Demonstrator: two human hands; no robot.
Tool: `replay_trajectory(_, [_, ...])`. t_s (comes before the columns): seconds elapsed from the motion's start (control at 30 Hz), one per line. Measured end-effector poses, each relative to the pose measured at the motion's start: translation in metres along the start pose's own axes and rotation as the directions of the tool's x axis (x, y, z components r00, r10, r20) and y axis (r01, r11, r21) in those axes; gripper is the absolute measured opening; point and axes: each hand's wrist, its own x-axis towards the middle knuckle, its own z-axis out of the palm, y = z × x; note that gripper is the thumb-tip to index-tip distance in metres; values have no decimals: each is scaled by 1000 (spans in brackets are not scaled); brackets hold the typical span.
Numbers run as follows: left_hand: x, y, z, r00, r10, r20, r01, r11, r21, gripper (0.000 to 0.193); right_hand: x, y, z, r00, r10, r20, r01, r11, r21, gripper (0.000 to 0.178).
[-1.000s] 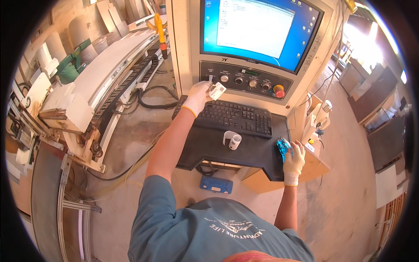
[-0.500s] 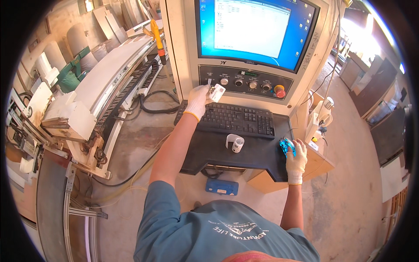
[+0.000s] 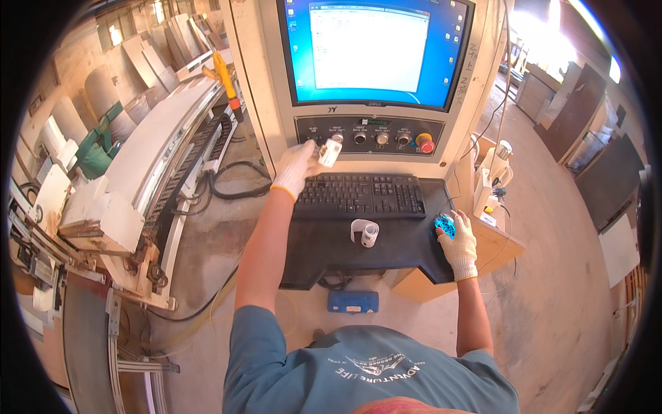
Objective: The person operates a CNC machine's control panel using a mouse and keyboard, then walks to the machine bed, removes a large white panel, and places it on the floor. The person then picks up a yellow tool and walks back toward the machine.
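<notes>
Right, head view: I see the left hand [image 3: 298, 165] in a white knit glove closed on a small white tag-like piece [image 3: 330, 150], lifted to the grey control panel [image 3: 365, 135]; the right hand [image 3: 456, 238] cups the glowing blue mouse [image 3: 445, 224] on the black bench [image 3: 324, 252], ready to steer.

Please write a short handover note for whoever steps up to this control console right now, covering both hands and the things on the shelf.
Left hand: gloved, raised to the control panel below the monitor, holding a small white object near the left-most knobs.
Right hand: gloved, resting on the blue-lit mouse at the right edge of the black shelf.
Keyboard lies untouched between the hands; a small white roll stands in front of it.
Done: a window is open on the monitor.
Left: cannot tell from this view whether any knob has been turned.
</notes>
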Motion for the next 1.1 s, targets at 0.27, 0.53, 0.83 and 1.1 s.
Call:
replay_trajectory(0.27, [-164, 28, 16, 739, 657, 147, -655, 650, 384, 21, 1, -11, -5, 974, -195, 113, 204, 976, -76, 64])
replay_trajectory(0.53, [-252, -48, 121, -108, -362, 926, -938, 346, 26, 30, -2, -16, -2, 980, -186, 66, 190, 980, -57, 58])
replay_trajectory(0.83, [-222, -172, 150, 19, -622, 783, -987, 111, 112, 31, 0, -7, 5, 964, -264, 15, 265, 961, -81, 50])
replay_trajectory(1.1, [-199, -217, 136, -50, -611, 790, -977, 194, 88, 33, -2, -9, 0, 964, -259, 60, 262, 964, -50, 51])
